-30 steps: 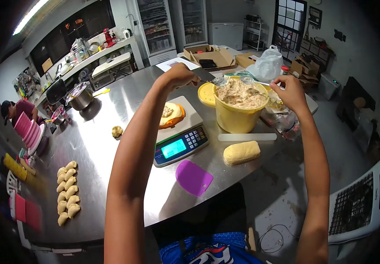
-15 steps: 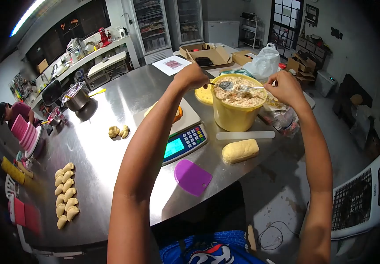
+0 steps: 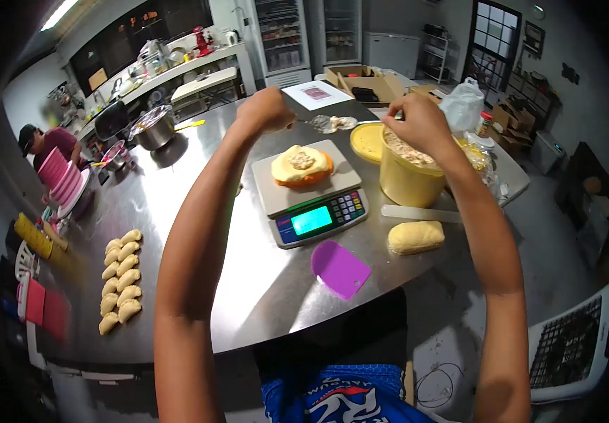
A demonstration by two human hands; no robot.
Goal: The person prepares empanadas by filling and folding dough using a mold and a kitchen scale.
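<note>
My left hand (image 3: 265,111) is closed around the handle of a spoon (image 3: 322,124) with filling on it, held above and behind the scale (image 3: 268,192). My right hand (image 3: 418,121) is pinched on a second spoon (image 3: 346,123), whose tip meets the first one; its handle is mostly hidden. Below them, a flattened piece of dough (image 3: 284,168) with a mound of filling (image 3: 301,161) on it rests on an orange base (image 3: 297,183) on the scale. The yellow tub (image 3: 410,180) of meat-like filling stands under my right wrist.
Folded pastries (image 3: 127,262) lie in two rows at left. A purple scraper (image 3: 341,270), a dough log (image 3: 416,237) and a white bar (image 3: 420,213) lie near the front edge. Behind are a yellow lid (image 3: 366,143) and a metal pot (image 3: 154,130). A person (image 3: 58,144) works at far left.
Both hands have lifted the spoons out of the tub and moved left, with filling between the spoons. My view has shifted, and the dough on the scale now shows fully.
</note>
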